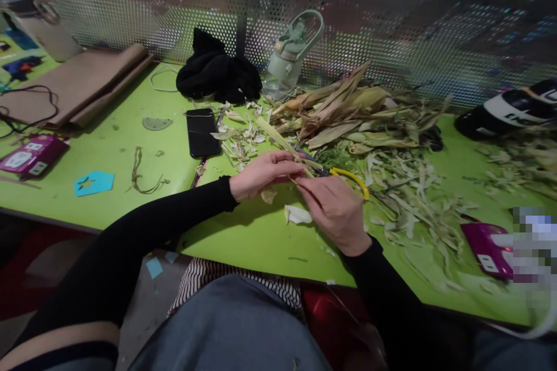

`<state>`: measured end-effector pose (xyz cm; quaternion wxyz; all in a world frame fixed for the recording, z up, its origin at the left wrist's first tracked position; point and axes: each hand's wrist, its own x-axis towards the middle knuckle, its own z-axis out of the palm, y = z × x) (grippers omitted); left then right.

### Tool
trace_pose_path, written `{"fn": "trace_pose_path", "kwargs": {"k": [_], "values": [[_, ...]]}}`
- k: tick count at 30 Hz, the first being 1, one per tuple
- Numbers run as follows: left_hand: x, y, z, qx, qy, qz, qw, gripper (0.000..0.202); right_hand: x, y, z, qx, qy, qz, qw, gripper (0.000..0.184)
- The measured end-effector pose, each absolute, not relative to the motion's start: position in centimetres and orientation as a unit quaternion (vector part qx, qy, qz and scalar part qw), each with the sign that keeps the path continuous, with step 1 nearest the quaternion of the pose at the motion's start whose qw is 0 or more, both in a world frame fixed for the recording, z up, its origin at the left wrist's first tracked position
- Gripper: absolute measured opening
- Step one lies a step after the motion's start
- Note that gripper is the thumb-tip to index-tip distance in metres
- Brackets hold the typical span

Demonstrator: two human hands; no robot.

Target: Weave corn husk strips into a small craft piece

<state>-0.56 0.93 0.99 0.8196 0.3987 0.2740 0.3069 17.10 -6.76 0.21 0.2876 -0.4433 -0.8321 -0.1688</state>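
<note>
A pale green corn husk strip slants up and away from between my hands. My left hand is closed on it, fingers together and pointing right. The fingertips of my right hand pinch the strip's near end, close to the left fingertips; exactly how the fingers grip is partly hidden. Just behind my right hand lie scissors with yellow handles, their blades partly covered by husk and fingers. On the green table below my hands is a short, whitish husk piece.
Dried corn husks are heaped behind my hands, with shredded strips to the right. A phone, black cloth and green bottle stand or lie farther back. A black bottle lies right. A perforated screen borders the table.
</note>
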Motion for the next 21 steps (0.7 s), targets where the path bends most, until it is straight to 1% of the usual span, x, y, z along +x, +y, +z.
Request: {"fn": "trace_pose_path", "kwargs": {"k": [2,6,11,14,17,19,21], "values": [[-0.5,0.9,0.8,0.401,0.281,0.33,0.807,0.021,16.9,-7.0,0.2,-0.429,-0.844,-0.179,0.266,0.013],[-0.3,0.4,0.6,0.403,0.282,0.358,0.794,0.019,16.4,-7.6,0.0,-0.418,-0.858,-0.181,0.239,0.015],[0.1,-0.4,0.7,0.405,0.287,0.357,0.791,0.02,16.1,-7.9,-0.4,-0.403,-0.875,-0.14,0.227,0.023],[0.1,-0.1,0.7,0.414,0.287,0.346,0.791,0.021,16.0,-7.9,-0.3,-0.391,-0.875,-0.13,0.253,0.021],[-0.2,0.4,0.9,0.457,0.286,0.295,0.789,0.021,15.9,-7.9,0.0,-0.395,-0.851,-0.156,0.309,0.013],[-0.5,0.7,1.1,0.5,0.286,0.254,0.777,0.021,16.0,-8.0,0.2,-0.429,-0.817,-0.177,0.341,0.013],[-0.7,0.9,1.2,0.526,0.277,0.224,0.772,0.021,16.3,-7.8,0.4,-0.476,-0.784,-0.173,0.36,0.009]]}}
